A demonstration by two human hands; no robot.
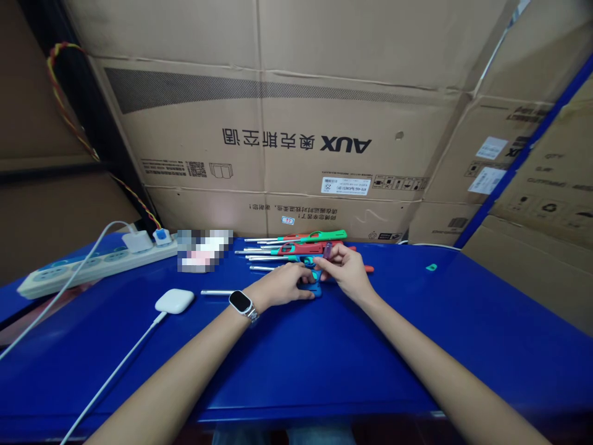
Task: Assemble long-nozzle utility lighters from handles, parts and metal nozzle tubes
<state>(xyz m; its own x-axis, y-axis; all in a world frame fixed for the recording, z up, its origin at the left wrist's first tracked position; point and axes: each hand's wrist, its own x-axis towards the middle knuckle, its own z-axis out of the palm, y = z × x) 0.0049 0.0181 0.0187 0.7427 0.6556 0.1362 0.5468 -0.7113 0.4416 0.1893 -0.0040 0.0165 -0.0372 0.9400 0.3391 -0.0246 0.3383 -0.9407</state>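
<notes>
My left hand (290,284), with a watch on its wrist, is closed around a blue long-nosed lighter (317,290) low on the table. The lighter's silver barrel sticks out to the left behind the wrist. Between the thumb and index finger of my right hand (345,269) is a small purple translucent piece (328,250), pinched just above the blue handle. Right behind both hands lie several more long-nosed lighters, among them a red one (299,248) and a green one (330,235), their silver barrels pointing left. My fingers partly cover the blue handle.
A white charging case (175,301) on a cable lies at the left, near a power strip (99,266) with plugs. A small green part (431,267) rests on the blue table (296,383) at the right. Cardboard (296,80) walls stand behind and to the right.
</notes>
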